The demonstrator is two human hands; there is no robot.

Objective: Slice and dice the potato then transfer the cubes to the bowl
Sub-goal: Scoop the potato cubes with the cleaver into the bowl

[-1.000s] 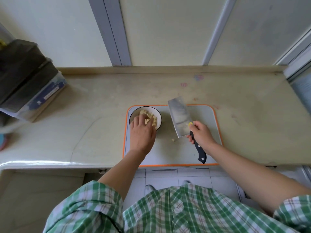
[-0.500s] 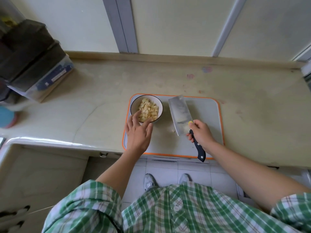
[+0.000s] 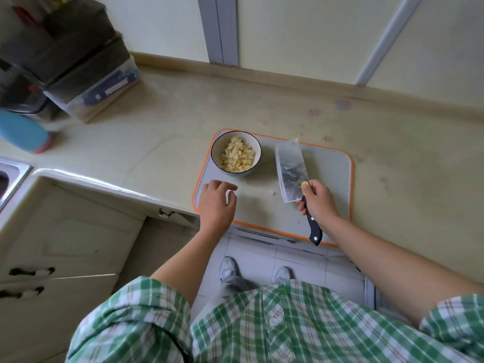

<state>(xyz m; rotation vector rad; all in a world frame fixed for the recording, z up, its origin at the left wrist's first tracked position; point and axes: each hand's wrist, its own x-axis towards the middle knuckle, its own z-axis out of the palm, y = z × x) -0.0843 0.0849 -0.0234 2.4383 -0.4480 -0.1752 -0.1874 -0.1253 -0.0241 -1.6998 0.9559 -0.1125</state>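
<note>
Left hand (image 3: 217, 203) first: I see it over the near-left corner of the cutting board (image 3: 330, 179), fingers loosely bent, holding nothing. I can't tell if it touches the board. It sits just short of the bowl (image 3: 213, 150), apart from it.

Right hand (image 3: 318, 203) grips the knife (image 3: 292, 174) where the handle meets the blade, fingers wrapped round. The broad blade points away from the person, flat side up, over the middle of the board. The black handle end sticks out below the hand toward the board's near edge. There is a small yellow spot at the blade heel by the fingers; I can't tell what it is.

Potato cubes (image 3: 237, 157) are in the bowl, a pale yellow heap filling most of it. The bowl stands on the far-left corner of the board, left of the blade and not touching it. One tiny scrap (image 3: 274, 193) lies on the board just left of the blade's near end.

The board is grey with an orange rim and lies on a beige counter (image 3: 170, 132), its near edge at the counter's front.

Far left on the counter is a blurred stack of dark containers (image 3: 78, 56), with a blue object (image 3: 23, 132) beside it. A sink corner (image 3: 10, 176) shows at the left edge. Below are cabinet doors (image 3: 65, 231), a tiled floor, grey shoes (image 3: 229, 268) and a green checked shirt (image 3: 288, 323).
</note>
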